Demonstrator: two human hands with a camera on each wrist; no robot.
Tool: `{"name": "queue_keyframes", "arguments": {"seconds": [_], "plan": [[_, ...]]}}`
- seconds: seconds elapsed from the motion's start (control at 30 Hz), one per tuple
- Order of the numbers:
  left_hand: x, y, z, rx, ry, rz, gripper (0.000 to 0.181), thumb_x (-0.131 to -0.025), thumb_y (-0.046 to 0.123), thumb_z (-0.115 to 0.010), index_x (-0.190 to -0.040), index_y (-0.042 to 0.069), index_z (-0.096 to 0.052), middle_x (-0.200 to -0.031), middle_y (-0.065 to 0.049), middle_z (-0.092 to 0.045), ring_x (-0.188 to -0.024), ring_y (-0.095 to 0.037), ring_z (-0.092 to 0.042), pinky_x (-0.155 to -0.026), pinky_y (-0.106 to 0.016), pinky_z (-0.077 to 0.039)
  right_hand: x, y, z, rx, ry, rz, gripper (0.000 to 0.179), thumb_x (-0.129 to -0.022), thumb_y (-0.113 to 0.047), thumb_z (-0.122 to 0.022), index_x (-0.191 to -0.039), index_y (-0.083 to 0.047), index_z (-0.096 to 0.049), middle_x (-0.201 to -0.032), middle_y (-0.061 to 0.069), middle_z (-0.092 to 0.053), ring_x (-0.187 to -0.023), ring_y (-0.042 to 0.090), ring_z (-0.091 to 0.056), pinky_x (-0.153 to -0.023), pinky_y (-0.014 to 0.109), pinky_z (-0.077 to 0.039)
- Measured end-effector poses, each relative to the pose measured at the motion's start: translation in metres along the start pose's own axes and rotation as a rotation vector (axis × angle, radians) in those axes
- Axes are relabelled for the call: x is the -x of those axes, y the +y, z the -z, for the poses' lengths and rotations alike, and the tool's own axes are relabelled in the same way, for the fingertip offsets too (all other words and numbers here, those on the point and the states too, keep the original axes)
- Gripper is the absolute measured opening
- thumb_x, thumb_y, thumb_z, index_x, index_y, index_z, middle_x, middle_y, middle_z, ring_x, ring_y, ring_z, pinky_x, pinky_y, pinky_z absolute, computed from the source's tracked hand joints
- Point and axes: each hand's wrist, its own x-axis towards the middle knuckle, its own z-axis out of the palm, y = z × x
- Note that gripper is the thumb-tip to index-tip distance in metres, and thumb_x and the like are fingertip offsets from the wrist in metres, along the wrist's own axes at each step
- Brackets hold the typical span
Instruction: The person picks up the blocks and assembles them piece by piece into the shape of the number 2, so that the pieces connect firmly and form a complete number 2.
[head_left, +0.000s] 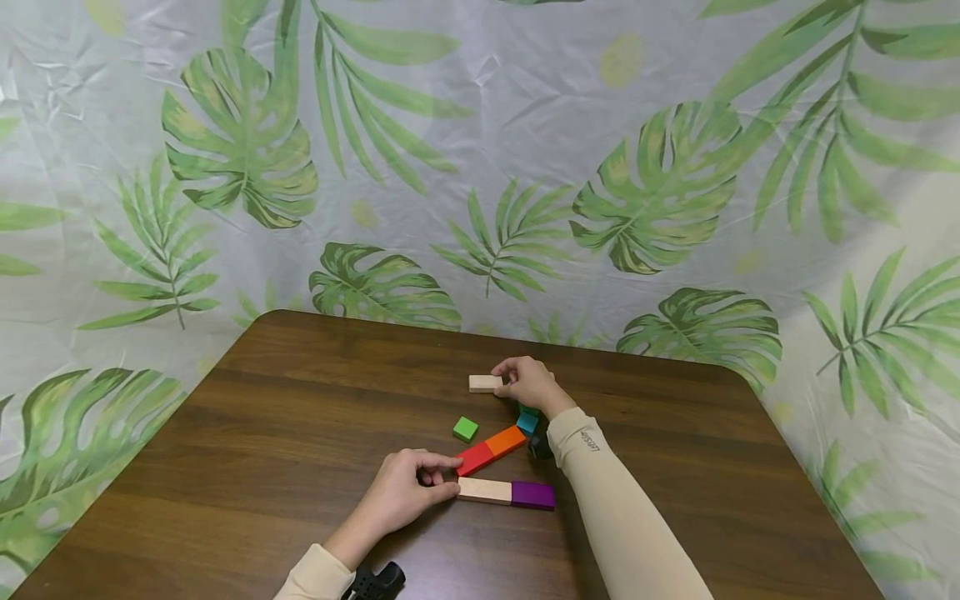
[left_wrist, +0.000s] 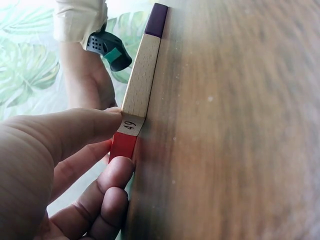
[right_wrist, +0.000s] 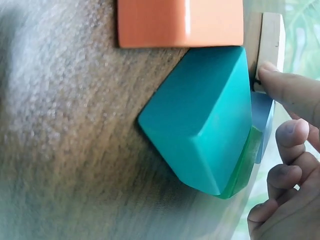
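My left hand point(head_left: 401, 493) rests at the left ends of two block rows. Its thumb touches a plain wooden block point(head_left: 485, 491), whose end face shows the number 49 in the left wrist view, while the index finger meets a red block point(head_left: 475, 458). A purple block point(head_left: 533, 496) continues the wooden one; an orange block point(head_left: 506, 440) continues the red one. Farther back, my right hand point(head_left: 531, 385) pinches the right end of another plain wooden block point(head_left: 483, 383) with thumb and fingers. Below that hand sit a teal block point(right_wrist: 200, 120), a green block point(right_wrist: 245, 165) and a blue block point(right_wrist: 262, 115).
A small bright green block point(head_left: 465, 429) lies alone between the rows and the back wooden block. Black wrist devices are strapped on both arms, the left one point(head_left: 375, 581) low over the brown table point(head_left: 247, 467). Behind hangs a leaf-patterned curtain point(head_left: 517, 133).
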Motion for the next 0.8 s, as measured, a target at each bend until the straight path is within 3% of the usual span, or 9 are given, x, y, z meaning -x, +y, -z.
{"name": "queue_keyframes", "arguments": {"seconds": [0.8], "plan": [[0.0007, 0.0007, 0.0007, 0.009, 0.006, -0.016, 0.027, -0.085, 0.018, -0.091, -0.111, 0.018, -0.087, -0.071, 0.012, -0.068, -0.065, 0.002, -0.053, -0.062, -0.019, -0.043, 0.0003, 0.0066, 0.0025, 0.003, -0.024, 0.02, 0.022, -0.101, -0.022, -0.076, -0.123, -0.02, -0.08, -0.078, 0.0, -0.051, -0.069, 0.017, -0.044, -0.067, 0.031, -0.032]]}}
